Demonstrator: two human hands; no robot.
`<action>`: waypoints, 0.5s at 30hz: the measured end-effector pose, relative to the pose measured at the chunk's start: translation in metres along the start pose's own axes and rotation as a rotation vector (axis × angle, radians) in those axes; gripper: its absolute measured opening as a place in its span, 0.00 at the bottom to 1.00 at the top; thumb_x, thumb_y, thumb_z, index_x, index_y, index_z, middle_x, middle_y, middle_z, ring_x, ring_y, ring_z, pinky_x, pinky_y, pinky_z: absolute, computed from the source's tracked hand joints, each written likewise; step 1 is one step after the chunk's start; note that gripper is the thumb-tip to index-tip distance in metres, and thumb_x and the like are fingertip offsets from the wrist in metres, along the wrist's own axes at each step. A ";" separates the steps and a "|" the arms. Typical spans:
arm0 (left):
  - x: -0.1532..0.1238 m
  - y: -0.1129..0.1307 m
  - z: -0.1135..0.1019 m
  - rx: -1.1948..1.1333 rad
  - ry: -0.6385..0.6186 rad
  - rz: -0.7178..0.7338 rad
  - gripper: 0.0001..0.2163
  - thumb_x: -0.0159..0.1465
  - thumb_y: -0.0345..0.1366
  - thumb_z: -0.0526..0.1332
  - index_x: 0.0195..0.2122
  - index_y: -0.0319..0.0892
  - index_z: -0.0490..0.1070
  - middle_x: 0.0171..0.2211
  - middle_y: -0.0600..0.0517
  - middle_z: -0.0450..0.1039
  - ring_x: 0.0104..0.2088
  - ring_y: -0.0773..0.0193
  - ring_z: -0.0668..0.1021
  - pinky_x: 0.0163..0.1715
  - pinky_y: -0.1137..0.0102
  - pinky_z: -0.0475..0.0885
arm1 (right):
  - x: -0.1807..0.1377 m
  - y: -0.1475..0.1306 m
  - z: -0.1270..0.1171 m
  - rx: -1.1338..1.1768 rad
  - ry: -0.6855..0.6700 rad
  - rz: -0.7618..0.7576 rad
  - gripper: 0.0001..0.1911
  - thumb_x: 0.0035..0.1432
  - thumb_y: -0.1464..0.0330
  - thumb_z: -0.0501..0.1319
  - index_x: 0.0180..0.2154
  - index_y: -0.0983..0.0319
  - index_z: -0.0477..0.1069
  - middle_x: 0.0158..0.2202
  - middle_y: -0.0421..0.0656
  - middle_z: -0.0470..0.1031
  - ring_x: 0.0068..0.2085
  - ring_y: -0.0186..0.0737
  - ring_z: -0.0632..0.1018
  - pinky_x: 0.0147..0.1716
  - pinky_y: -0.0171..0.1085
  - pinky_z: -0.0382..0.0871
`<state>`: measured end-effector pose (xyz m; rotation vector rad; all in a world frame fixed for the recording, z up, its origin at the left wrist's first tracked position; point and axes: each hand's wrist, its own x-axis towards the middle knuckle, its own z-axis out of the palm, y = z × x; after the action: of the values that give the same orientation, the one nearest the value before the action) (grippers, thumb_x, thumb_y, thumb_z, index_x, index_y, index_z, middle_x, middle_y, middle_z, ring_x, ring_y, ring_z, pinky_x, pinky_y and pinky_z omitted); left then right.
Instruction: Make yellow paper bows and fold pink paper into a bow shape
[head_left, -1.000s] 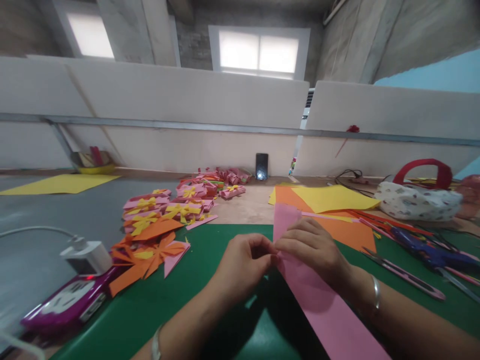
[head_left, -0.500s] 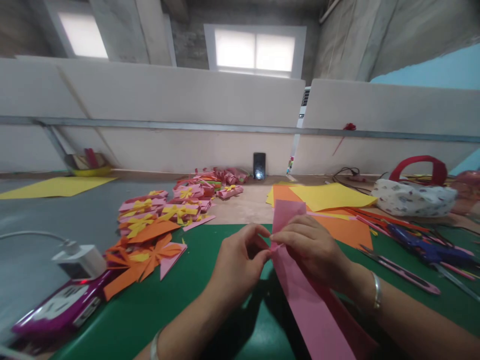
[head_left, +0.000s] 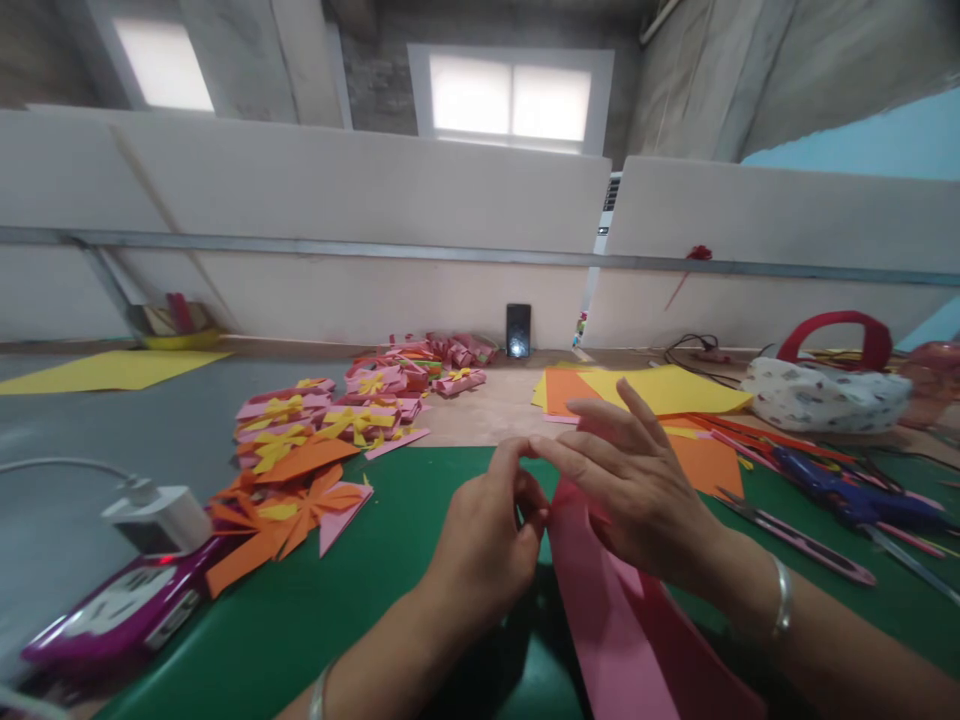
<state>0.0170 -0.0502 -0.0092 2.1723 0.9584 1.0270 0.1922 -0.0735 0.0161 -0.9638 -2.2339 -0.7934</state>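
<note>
A long pink paper sheet [head_left: 600, 610], folded lengthwise, runs from the near edge up to my hands over the green mat. At its far end my left hand [head_left: 491, 525] is closed, thumb and fingers pinching the paper's edge. My right hand [head_left: 645, 480] lies over that same end with its fingers stretched out and spread. Its index fingertip meets the left knuckles, and its palm hides part of the paper. Whether the right thumb presses on the sheet is hidden.
Pink, yellow and orange paper flowers [head_left: 300, 500] lie at left, near a purple power bank [head_left: 135, 610] with a white charger [head_left: 157, 520]. At right are a pink-handled craft knife [head_left: 802, 545], a blue glue gun [head_left: 847, 495], yellow sheets [head_left: 667, 392] and a patterned bag [head_left: 825, 392]. A phone [head_left: 518, 330] leans behind.
The pink sheet's upper end no longer stands up past my hands; it is folded down or hidden. My right hand has unclosed from its grip and spread its fingers. The left still pinches.
</note>
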 end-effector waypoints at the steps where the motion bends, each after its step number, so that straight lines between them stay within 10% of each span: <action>1: -0.001 0.000 0.001 0.017 -0.001 0.004 0.20 0.54 0.26 0.56 0.48 0.47 0.55 0.28 0.58 0.74 0.28 0.66 0.74 0.29 0.73 0.64 | 0.000 -0.001 -0.001 0.000 0.007 0.001 0.26 0.54 0.78 0.54 0.55 0.57 0.63 0.42 0.41 0.76 0.53 0.47 0.66 0.59 0.61 0.42; 8: -0.003 0.000 0.005 0.051 0.016 0.047 0.18 0.56 0.27 0.55 0.47 0.46 0.57 0.30 0.55 0.73 0.30 0.66 0.73 0.30 0.72 0.63 | 0.002 -0.008 -0.011 -0.033 0.003 0.013 0.21 0.60 0.77 0.51 0.54 0.61 0.65 0.27 0.40 0.76 0.43 0.43 0.71 0.57 0.60 0.48; 15: 0.001 0.002 0.003 0.003 -0.056 0.009 0.03 0.55 0.30 0.58 0.25 0.43 0.67 0.29 0.52 0.72 0.29 0.65 0.72 0.29 0.71 0.64 | 0.005 -0.011 -0.015 -0.087 0.037 -0.045 0.18 0.60 0.77 0.53 0.50 0.60 0.69 0.24 0.40 0.75 0.40 0.41 0.73 0.55 0.60 0.53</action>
<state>0.0205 -0.0512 -0.0094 2.1981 0.9263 0.9636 0.1847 -0.0883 0.0261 -0.9346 -2.2121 -0.9283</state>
